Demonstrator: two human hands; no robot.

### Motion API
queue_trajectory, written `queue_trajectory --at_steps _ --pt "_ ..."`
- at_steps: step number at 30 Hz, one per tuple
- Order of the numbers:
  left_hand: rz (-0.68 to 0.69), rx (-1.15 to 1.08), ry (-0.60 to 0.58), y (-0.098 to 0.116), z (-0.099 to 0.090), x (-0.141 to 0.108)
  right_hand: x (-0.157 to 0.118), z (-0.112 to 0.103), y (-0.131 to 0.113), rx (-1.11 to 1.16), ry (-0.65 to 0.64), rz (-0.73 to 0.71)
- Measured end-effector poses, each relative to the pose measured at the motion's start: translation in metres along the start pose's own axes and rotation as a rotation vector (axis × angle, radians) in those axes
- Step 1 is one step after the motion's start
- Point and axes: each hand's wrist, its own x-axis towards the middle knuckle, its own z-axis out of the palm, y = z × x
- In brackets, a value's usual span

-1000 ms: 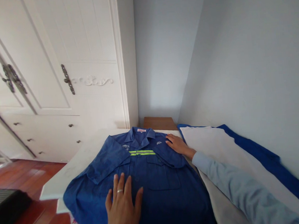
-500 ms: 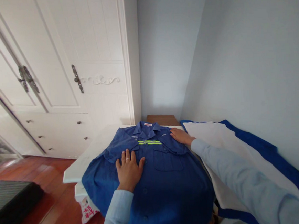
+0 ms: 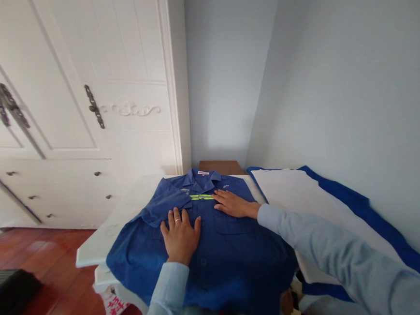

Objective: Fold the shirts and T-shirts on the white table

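A dark blue work shirt (image 3: 218,268) with a collar, chest pockets and a yellow-green reflective strip lies front up over a white table (image 3: 93,245). My left hand (image 3: 181,233) rests flat on the chest at the left, fingers spread, a ring on one finger. Over the right chest, at the end of the strip, my right hand (image 3: 233,204) lies with its fingers stretched out and pointing left. The sleeve on the left is folded over the front. My right hand and forearm hide part of the shirt's right side.
White cloth with blue edges (image 3: 300,194) is spread on the right by the wall. A white wardrobe (image 3: 136,148) stands behind at the left. A brown box (image 3: 221,167) is behind the collar. A printed bag (image 3: 114,303) and black object (image 3: 13,294) are lower left.
My right hand has moved left from the shirt's right shoulder onto the chest by the strip. My left hand stays on the chest. The view has shifted slightly.
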Motion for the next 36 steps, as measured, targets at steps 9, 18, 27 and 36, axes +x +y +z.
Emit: queue_trajectory --at_steps 9,18,27,36 --pt "0.042 -0.009 0.077 -0.005 0.007 -0.001 -0.011 0.003 -0.005 0.014 0.006 0.065" --pt "0.062 0.017 0.104 -0.007 0.010 -0.001 -0.013 0.004 -0.005 0.027 0.033 0.071" --pt "0.085 0.038 0.092 -0.009 0.007 -0.002 -0.012 0.003 -0.006 0.070 0.070 0.082" --pt "0.061 0.065 0.062 -0.007 0.006 -0.001 -0.013 0.005 -0.008 0.054 0.101 0.067"
